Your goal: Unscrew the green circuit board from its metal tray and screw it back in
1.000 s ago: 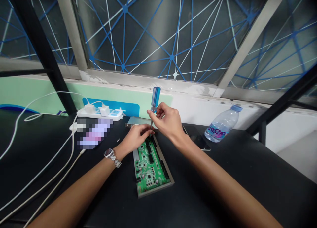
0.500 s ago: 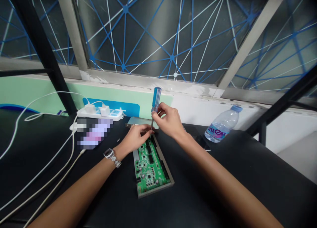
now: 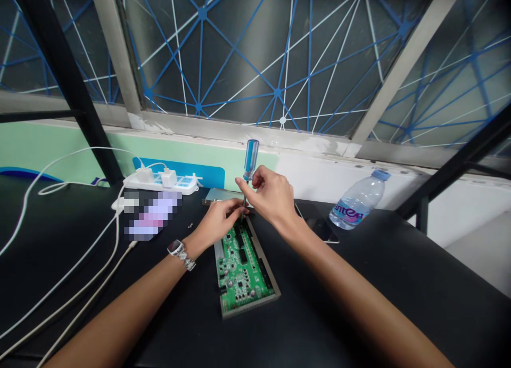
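Counting two hands (right hand, left hand), one screwdriver, one board, one bottle, one power strip with two plugs. Board: green, long, black chips, set in grey metal frame. Screwdriver: clear-and-blue handle, thin metal shaft, slightly tilted over board's far end. Right hand has thumb and fingers round screwdriver just under handle; left fingertips sit at lower shaft, can't tell if gripping. Board lies mid-tabletop, far end under left fingertips, right hand above. Strip and bottle near tabletop's far edge.
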### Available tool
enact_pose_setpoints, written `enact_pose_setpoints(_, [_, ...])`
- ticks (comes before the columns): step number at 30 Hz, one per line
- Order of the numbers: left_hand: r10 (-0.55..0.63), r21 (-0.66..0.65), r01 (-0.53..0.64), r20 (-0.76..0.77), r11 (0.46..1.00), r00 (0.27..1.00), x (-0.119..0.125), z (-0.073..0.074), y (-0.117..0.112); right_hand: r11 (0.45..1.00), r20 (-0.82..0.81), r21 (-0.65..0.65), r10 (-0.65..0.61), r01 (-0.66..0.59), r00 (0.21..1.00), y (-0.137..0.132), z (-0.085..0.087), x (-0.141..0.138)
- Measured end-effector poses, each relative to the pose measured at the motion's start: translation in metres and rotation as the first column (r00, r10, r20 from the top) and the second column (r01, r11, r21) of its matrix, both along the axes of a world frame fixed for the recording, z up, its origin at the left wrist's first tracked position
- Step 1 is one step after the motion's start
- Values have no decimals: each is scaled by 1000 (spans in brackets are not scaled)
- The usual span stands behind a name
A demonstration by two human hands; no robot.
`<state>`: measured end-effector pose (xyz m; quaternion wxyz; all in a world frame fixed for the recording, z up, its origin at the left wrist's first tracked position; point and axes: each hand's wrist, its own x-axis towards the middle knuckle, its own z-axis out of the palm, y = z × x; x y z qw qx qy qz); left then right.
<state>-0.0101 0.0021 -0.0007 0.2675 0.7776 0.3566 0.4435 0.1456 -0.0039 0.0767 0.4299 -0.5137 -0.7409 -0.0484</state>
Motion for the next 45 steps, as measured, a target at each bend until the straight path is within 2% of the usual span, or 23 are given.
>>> enact_pose_setpoints(3, [-6,-4,6,-6,1000,1000,0,1,-1,1000,7,2,-28,28,1000,0,-1,-1])
enact_pose_setpoints(6, [-13,-18,14,12,1000,1000,0,3,-2,1000,-10,-14,7,-7,1000,2,0,1])
enact_pose_setpoints(11, [-14,-42,16,53,999,998,1,5,-3,966,-86,-97,233,-241,969,8,3,9])
enact_pose_setpoints(13, [-10,-50,13,53,999,999,1,4,-3,948,-104,-121,283,-295,953,9,4,11])
enact_pose_setpoints(19, [14,-16,-14,32,1000,999,2,2,-2,996,-68,-1,86,-86,994,3,1,7])
enact_pose_setpoints(25, [19,-20,-18,30,1000,999,2,3,-3,997,-33,27,71,-70,997,2,0,1])
enact_pose_setpoints(29, [36,-22,-36,23,999,999,2,5,-4,986,-72,-2,169,-169,983,5,2,5])
enact_pose_setpoints(34, [-3,-29,5,59,1000,998,3,4,-4,915,-103,-130,371,-382,923,8,8,15])
enact_pose_setpoints(36, [-26,-23,28,60,999,998,4,3,-4,926,-69,-136,345,-352,936,8,9,17])
enact_pose_setpoints(39, [-24,-24,26,51,999,998,4,1,-3,980,-26,-49,193,-194,981,5,9,15])
enact_pose_setpoints(41, [-18,-27,20,59,999,998,5,1,-3,993,-10,-4,117,-117,993,3,7,12])
enact_pose_setpoints(45, [-5,-25,7,76,1000,997,5,1,-4,994,9,14,105,-105,994,1,4,6])
